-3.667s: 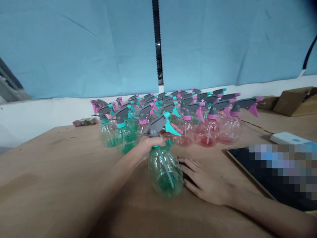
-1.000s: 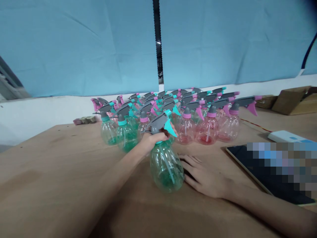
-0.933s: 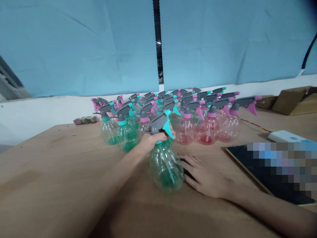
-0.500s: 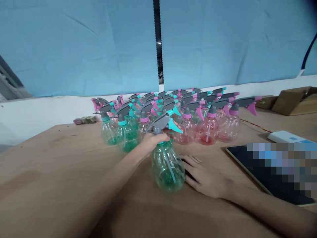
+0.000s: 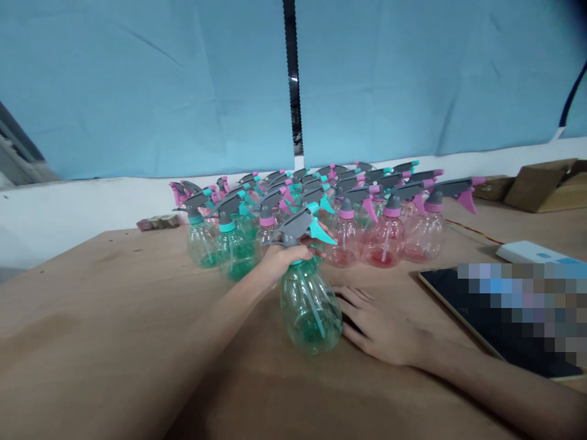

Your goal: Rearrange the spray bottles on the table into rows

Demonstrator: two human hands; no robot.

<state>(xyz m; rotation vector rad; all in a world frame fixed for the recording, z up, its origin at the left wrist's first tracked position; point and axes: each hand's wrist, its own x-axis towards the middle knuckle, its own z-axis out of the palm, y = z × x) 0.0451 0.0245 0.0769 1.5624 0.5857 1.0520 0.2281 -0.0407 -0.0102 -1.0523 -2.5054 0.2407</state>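
Observation:
A green see-through spray bottle (image 5: 312,311) with a grey head and a turquoise trigger is tilted slightly in front of me. My left hand (image 5: 290,256) wraps round its neck, just under the spray head. Beside the bottle on the right, my right hand (image 5: 378,324) rests low on the table with its fingers apart. Its fingertips are partly hidden behind the bottle, so whether they touch it I cannot tell. Behind stand more spray bottles, among them a green one (image 5: 236,253) and a pink one (image 5: 383,241).
The wooden table (image 5: 92,305) carries several rows of bottles at the back. On the right lie a dark tablet (image 5: 477,324) and a white device (image 5: 532,252). A cardboard box (image 5: 545,186) stands at the far right. Small bundles (image 5: 158,222) lie near the white wall, far left.

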